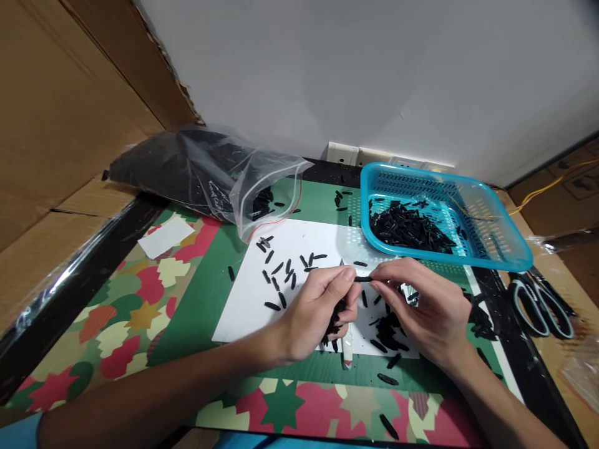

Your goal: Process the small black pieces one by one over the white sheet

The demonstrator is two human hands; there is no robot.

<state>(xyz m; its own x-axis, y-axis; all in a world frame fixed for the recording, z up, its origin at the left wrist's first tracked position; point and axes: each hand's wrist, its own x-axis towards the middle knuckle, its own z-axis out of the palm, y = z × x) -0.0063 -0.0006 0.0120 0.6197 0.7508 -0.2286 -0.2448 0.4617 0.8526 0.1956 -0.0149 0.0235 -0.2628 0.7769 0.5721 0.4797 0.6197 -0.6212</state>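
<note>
Fingertips of the left hand (pixel 318 308) and right hand (pixel 423 308) pinch one black piece (pixel 362 279) by opposite ends, each grip closed, apparently for alignment above the white sheet (pixel 248 312), the blue basket (pixel 505 249) beyond.

left hand (pixel 318 312): fingers pinched, palm curled | right hand (pixel 425 312): fingers pinched, meeting left's fingertips

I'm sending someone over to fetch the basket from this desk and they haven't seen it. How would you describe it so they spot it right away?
Start at the green patterned mat covering the table, then look to its far right corner by the wall. There sits the blue basket, a shallow turquoise plastic tray with perforated sides and a pile of small black pieces inside. It is the only bright blue container; the scissors lie just in front of it.
</note>
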